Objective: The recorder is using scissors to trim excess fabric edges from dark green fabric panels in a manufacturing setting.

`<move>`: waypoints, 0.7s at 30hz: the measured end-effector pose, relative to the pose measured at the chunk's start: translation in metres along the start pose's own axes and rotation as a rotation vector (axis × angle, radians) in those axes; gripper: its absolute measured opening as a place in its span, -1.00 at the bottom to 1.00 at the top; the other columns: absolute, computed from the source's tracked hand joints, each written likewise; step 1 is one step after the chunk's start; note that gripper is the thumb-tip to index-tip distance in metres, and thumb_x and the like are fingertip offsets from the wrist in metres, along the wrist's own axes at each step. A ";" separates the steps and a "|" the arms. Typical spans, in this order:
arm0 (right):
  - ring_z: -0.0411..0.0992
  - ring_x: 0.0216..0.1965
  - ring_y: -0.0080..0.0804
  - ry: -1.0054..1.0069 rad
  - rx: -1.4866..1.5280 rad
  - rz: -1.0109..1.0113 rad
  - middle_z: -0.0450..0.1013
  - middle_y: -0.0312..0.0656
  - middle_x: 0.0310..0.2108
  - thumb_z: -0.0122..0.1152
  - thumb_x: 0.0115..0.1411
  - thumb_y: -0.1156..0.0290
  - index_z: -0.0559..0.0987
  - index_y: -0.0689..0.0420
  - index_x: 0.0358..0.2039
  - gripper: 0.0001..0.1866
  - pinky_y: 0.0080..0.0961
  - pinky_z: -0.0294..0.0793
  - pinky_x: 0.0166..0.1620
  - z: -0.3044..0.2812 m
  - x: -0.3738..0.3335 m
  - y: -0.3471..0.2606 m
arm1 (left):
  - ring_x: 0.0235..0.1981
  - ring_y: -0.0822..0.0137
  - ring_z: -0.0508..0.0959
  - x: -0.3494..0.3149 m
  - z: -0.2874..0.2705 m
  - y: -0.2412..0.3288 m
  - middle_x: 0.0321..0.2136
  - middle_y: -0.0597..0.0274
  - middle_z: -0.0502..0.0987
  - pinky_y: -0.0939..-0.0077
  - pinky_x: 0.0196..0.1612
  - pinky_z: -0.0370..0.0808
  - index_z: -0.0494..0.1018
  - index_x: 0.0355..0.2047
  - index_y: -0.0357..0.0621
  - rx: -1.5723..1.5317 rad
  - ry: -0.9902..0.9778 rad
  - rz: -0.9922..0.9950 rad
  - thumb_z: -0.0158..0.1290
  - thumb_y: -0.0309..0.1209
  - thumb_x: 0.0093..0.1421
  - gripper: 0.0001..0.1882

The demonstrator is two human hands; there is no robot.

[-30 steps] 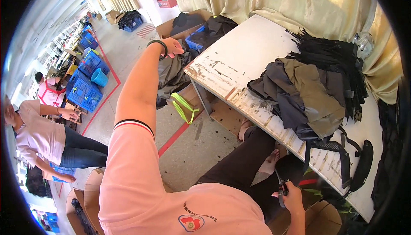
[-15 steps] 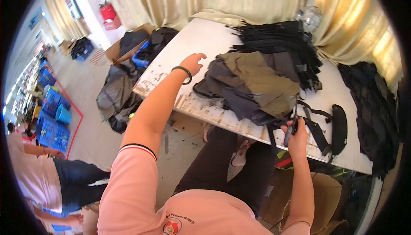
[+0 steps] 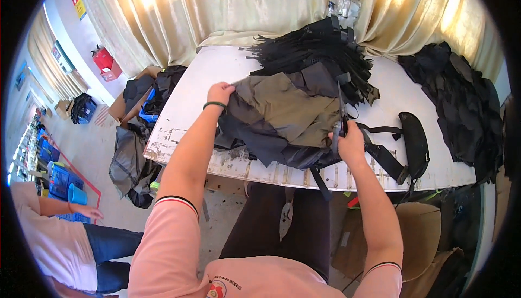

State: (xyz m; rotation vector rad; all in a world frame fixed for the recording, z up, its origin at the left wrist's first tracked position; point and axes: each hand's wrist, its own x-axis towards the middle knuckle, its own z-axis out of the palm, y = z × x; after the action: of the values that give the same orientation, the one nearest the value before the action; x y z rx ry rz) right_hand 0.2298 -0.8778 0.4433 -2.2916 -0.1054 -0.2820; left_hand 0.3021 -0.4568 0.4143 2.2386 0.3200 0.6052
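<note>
A red and yellow sign (image 3: pixel 79 5) is hung on the far left wall, cardboard boxes (image 3: pixel 420 232) are parked near right under the table.

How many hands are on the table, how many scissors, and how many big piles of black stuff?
Hands: 2, the left hand and the right hand, both at the olive and grey fabric piece
Scissors: 1
Black piles: 2, the strap pile and the fabric pile
Total: 5

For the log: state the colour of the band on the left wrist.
Green, seen in the head view: the band rings the wrist just below the left hand.
</note>
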 end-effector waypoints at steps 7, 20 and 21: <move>0.48 -0.21 0.03 0.000 -0.154 -0.028 0.51 0.05 -0.32 0.27 0.00 0.40 0.41 0.16 -0.24 -0.69 -0.18 0.42 -0.17 -0.029 0.019 -0.014 | -0.51 0.02 0.51 0.043 -0.110 0.112 -0.58 -0.17 0.48 0.18 -0.37 0.38 0.48 -0.50 -0.34 0.097 0.416 0.285 0.08 -0.09 0.14 -0.56; 0.53 -0.47 -0.36 -0.441 1.280 0.092 0.49 -0.09 -0.23 0.27 0.14 0.10 0.41 0.22 -0.21 -0.56 -0.45 0.43 -0.38 0.034 -0.064 -0.129 | -0.64 0.51 0.32 -0.038 -0.232 0.284 -0.71 0.34 0.37 0.54 -0.51 0.31 0.43 -0.58 -0.25 -0.117 0.302 0.571 0.15 -0.10 0.13 -0.58; 0.54 -0.42 -0.37 -0.453 1.393 0.022 0.49 -0.13 -0.24 0.26 0.16 0.19 0.41 0.22 -0.21 -0.63 -0.46 0.43 -0.36 0.046 -0.070 -0.132 | -0.65 0.47 0.32 -0.043 -0.229 0.284 -0.72 0.31 0.35 0.48 -0.51 0.31 0.41 -0.60 -0.25 -0.052 0.334 0.536 0.15 -0.10 0.13 -0.57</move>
State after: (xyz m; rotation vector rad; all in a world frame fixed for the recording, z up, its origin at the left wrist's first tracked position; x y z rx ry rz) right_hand 0.1480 -0.7536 0.4922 -0.9235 -0.3689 0.2830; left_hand 0.1571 -0.5197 0.7453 2.1687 -0.1445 1.2602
